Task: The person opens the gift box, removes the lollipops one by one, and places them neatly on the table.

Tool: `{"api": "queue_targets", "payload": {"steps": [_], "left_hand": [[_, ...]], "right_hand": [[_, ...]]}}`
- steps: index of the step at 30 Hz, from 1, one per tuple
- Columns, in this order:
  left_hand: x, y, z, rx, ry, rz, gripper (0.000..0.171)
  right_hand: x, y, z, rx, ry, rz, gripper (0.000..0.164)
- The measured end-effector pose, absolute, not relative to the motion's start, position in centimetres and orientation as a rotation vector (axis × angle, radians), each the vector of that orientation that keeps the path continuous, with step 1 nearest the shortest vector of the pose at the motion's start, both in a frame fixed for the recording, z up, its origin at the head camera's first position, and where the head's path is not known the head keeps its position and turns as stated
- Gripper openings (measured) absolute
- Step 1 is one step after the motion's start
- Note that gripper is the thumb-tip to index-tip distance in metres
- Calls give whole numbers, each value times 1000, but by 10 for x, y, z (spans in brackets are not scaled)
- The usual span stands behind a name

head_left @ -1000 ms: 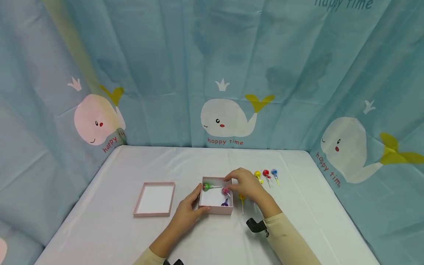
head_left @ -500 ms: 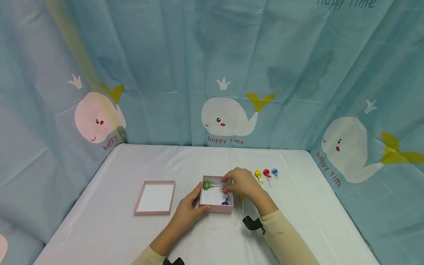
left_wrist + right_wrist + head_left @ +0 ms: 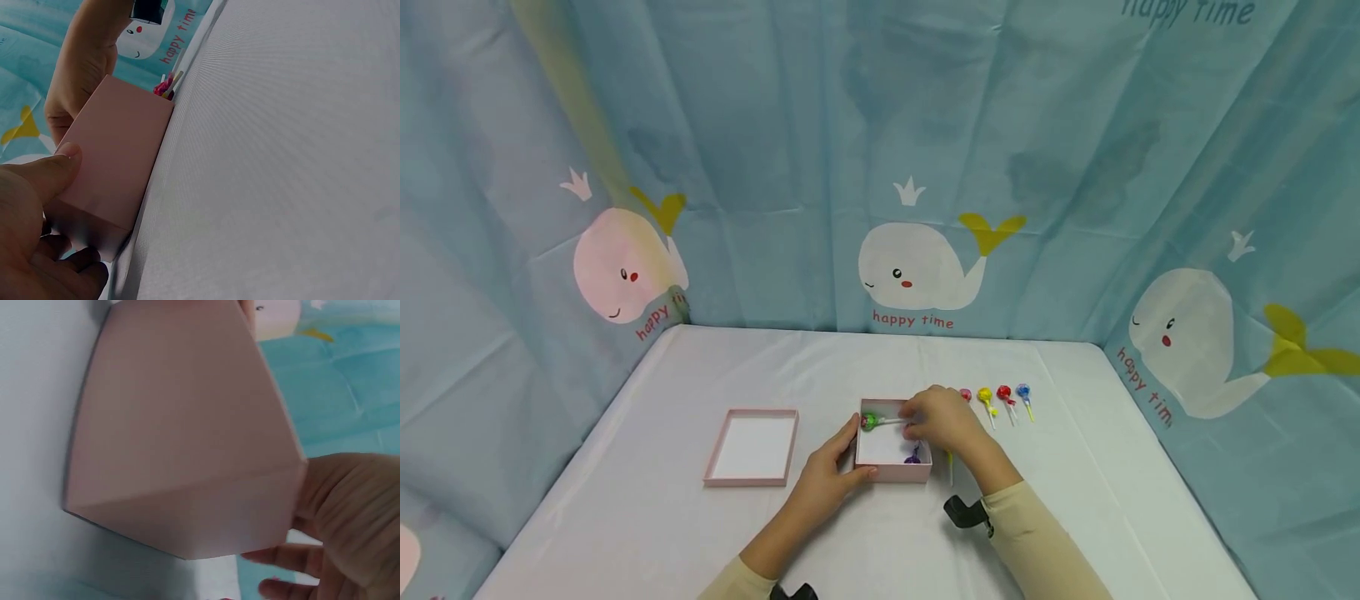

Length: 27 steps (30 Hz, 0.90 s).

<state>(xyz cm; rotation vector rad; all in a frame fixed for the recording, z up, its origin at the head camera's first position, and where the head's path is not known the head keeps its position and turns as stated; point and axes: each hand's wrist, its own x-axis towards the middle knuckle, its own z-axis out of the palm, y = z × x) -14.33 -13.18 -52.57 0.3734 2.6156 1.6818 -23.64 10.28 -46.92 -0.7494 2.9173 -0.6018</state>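
Observation:
A pink open-topped box [image 3: 893, 473] stands on the white table. My left hand [image 3: 822, 482] grips its left side, thumb against the near wall, as the left wrist view shows on the box's pink wall [image 3: 119, 156]. My right hand [image 3: 947, 419] reaches over the right wall, its thumb and fingertips pinching a pink lollipop [image 3: 907, 430], mostly hidden behind them. Inside the box, a green lollipop [image 3: 870, 422] lies at the back left and a purple lollipop [image 3: 913, 457] at the front right. In the right wrist view, the right hand [image 3: 356, 519] bends round the box's corner.
A shallow pink lid [image 3: 752, 482] with a white inside lies left of the box. Behind the right hand are pink [image 3: 966, 394], yellow [image 3: 985, 395], red [image 3: 1004, 392] and blue [image 3: 1023, 390] lollipops. A yellow stick [image 3: 951, 471] shows beside the box.
The right hand has shifted slightly left and deeper over the box, covering more of the pink lollipop. The loose pink lollipop behind it has come into sight. The left hand holds its place.

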Motion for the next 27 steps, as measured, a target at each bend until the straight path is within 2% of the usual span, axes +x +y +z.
{"api": "queue_targets", "payload": {"steps": [7, 15, 20, 27], "left_hand": [[-142, -133, -526, 395, 2608, 1686, 96], [-144, -131, -527, 430, 2610, 1682, 96], [-146, -130, -527, 442, 2644, 1674, 94], [-147, -131, -527, 414, 2648, 1683, 92]], "right_hand": [[-240, 94, -478, -936, 2879, -778, 27], [-244, 74, -482, -1095, 2874, -700, 31], [-244, 68, -489, -1079, 2963, -592, 30], [-244, 65, -494, -1005, 2979, -652, 18]]}}
